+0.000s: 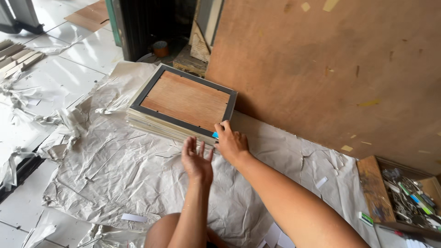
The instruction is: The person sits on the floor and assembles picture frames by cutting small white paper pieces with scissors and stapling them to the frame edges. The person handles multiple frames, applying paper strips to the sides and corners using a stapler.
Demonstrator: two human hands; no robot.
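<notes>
One broad plywood sheet point(330, 69) leans at the back and fills most of our view, its brown face dotted with bits of tape. Below it, crumpled grey paper point(128, 179) spreads over the white tiled floor point(87, 55), torn scraps trailing off to the left. On that paper sits a stack of picture frames point(183, 103), laid face down; the top one shows a wooden back panel inside a dark grey border, and the pale edges of the frames beneath it show along the near side. At the far right we see a shallow wooden tray point(374, 188) holding a jumble of small metal parts and coloured bits.

Our right arm reaches in long from the lower right, forearm stretched diagonally toward the stack. The right hand point(231, 143) rests at the near right corner of the top frame, fingers curled and pressed together against the frame's edge, pinching a small blue piece point(215, 135) there; what that piece is, we cannot tell. Our left arm rises almost straight up from the bottom of the view. The left hand point(196, 160) hovers just beside the right one, palm turned toward the stack, fingers spread and loosely raised, holding nothing, close to the stack's near edge.
</notes>
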